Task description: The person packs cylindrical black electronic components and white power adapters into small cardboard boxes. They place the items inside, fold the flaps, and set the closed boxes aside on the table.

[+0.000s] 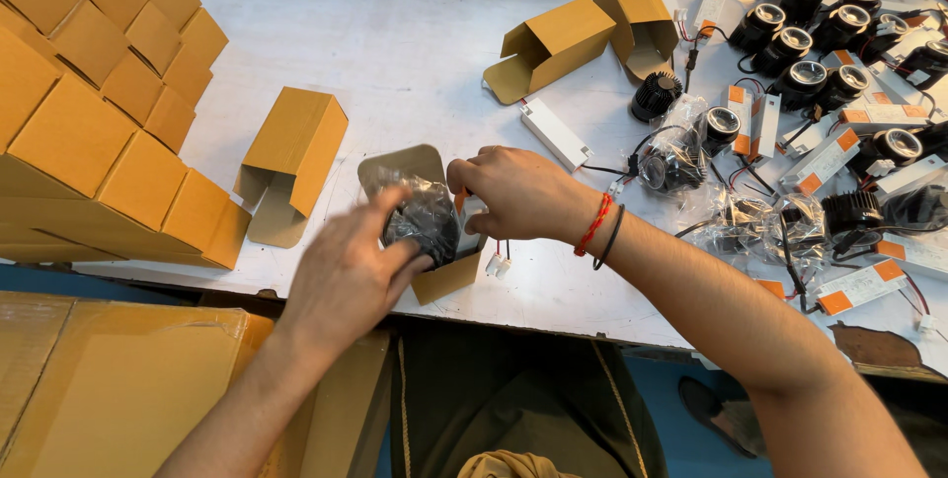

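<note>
at the counter's near edge, the left hand (pixel 346 271) and right hand (pixel 513 192) both grip a bagged black lamp (pixel 425 221) halfway into a small cardboard box (pixel 434 276); the trailing white plug (pixel 497 264) could snag outside.

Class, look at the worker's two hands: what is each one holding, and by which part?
The left hand presses the bagged black lamp on its left side; the right hand grips the open box at its upper edge. Both sit together at the box mouth.

stacked boxes (pixel 99 113) left, lamps (pixel 820 73) right
</note>
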